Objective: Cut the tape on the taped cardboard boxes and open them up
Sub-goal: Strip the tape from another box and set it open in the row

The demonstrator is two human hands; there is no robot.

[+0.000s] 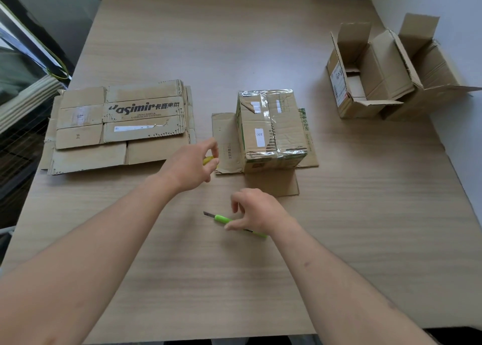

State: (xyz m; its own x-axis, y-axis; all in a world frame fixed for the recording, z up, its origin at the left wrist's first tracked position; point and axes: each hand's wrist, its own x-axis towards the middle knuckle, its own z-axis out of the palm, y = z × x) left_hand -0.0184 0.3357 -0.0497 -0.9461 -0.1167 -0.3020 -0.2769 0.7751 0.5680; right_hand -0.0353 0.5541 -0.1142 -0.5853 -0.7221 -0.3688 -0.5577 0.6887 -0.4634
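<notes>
A small cardboard box (pixel 271 128), sealed across its top with shiny clear tape, stands at the table's middle with its lower flaps spread flat around it. A green utility knife (pixel 221 219) lies on the table in front of it, blade out and pointing left. My right hand (pixel 257 210) hovers over the knife's handle with fingers apart, and one fingertip touches the handle. My left hand (pixel 191 166) is just left of the box, its fingers pinched around a small yellow object (pixel 208 160) that is mostly hidden.
A stack of flattened cardboard boxes (pixel 120 125) lies at the left. Two opened boxes (pixel 365 71) with raised flaps stand at the far right by the wall. The table's left edge borders a dark window frame (pixel 31 31).
</notes>
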